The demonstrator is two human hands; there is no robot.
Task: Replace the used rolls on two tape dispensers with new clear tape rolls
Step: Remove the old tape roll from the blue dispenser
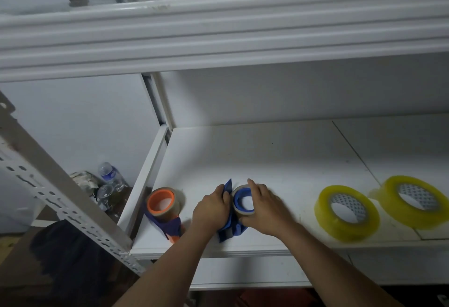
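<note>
Shelf (279,161): white board at working height, with a second shelf close overhead; everything for the job lies along its near edge.
New rolls (347,212): two full clear-yellowish rolls lie flat at the right, side by side, untouched; the far-right one (414,201) sits well apart from the hands.
Orange dispenser (162,206): lies at the left near the shelf's edge, used brownish roll on its orange hub; not yet started.
Blue dispenser (233,219): lies between the two hands in the middle, thin used roll (243,203) on its blue hub.
Left hand (211,209): closed around the blue dispenser's frame, bracing it.
Right hand (263,209): fingers wrapped over the used roll's right side, apparently to pull it off.
Progress: judged at the very first step; neither roll is swapped.
Surroundings: water bottle (109,174) and glass jars on the floor at left, clear of the work; nothing blocks the new rolls.
</note>
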